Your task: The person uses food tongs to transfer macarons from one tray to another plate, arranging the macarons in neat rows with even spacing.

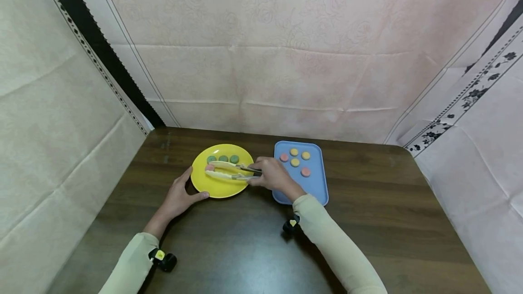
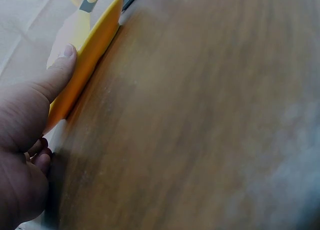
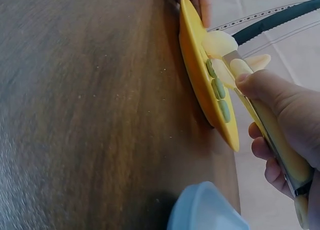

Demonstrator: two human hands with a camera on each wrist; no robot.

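My left hand [image 1: 178, 198] holds the near left rim of a round yellow plate [image 1: 222, 189]; in the left wrist view its thumb [image 2: 62, 72] lies along the rim. My right hand [image 1: 273, 175] grips a pair of tongs [image 1: 229, 176] with pale tips, reaching over the plate from the right. The tips are around or beside a pink round piece [image 1: 209, 168] at the plate's left; whether they pinch it I cannot tell. Three green round pieces [image 1: 223, 159] lie in a row toward the plate's far side, also seen beside the tongs in the right wrist view.
Right of the plate, partly under my right wrist, is a blue rectangular tray [image 1: 317, 185]. Three yellow round pieces [image 1: 295, 162] and two pink ones [image 1: 305, 172] lie on it. The brown wooden table [image 1: 245, 244] ends at a pale hanging cloth [image 1: 261, 85].
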